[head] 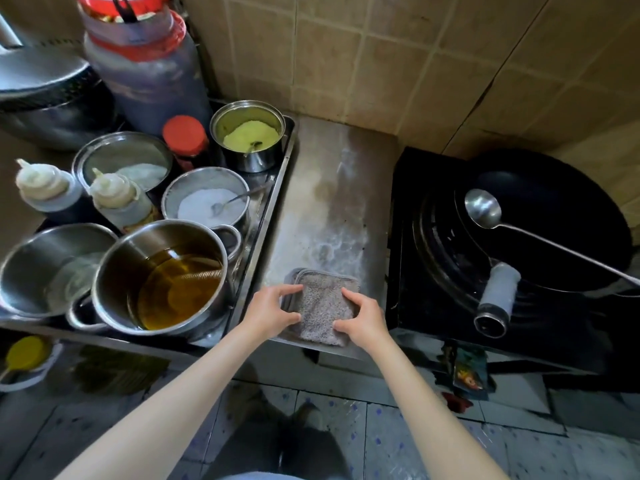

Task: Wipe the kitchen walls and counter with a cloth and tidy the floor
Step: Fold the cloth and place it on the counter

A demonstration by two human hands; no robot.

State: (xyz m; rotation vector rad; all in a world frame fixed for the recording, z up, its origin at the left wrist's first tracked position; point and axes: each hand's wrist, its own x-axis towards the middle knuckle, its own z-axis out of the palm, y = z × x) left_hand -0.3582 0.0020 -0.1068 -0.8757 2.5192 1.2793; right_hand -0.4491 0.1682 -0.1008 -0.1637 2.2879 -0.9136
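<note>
A folded grey cloth (322,306) lies on a clear rectangular container (294,276) near the front edge of the steel counter (332,188). My left hand (273,311) grips the left side of the cloth and container, fingers curled round the edge. On the right side, my right hand (363,318) holds it the same way. The counter surface behind shows pale smears and stains. Beige wall tiles (346,57) rise behind the counter.
Left is a steel tray (277,188) crowded with an oil pot (166,275), bowls of white and yellow powder, squeeze bottles and a big jar (145,64). Right stands a black stove with a wok (554,220) and ladle (485,209). Tiled floor (398,438) below with litter (467,372).
</note>
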